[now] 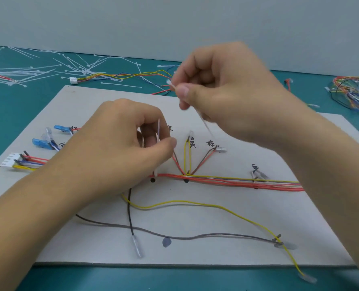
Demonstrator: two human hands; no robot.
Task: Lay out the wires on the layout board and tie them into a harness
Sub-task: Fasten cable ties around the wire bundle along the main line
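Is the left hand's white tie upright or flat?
Upright: the cable tie rises from the red wire bundle, pinched by the left hand.

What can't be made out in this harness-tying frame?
- Head view: the left hand covers the left stretch of the trunk bundle, where the upright tie meets it.
- The loose tie in the right hand is motion-blurred; its tip is lost.
- Handwritten labels on the layout board are too small and partly covered to read.
- The right forearm hides the bundle's right end.

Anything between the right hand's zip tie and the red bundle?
Nothing visible. The zip tie pinched by the right hand hangs above the exposed red bundle; the left hand holds a second tie further left.
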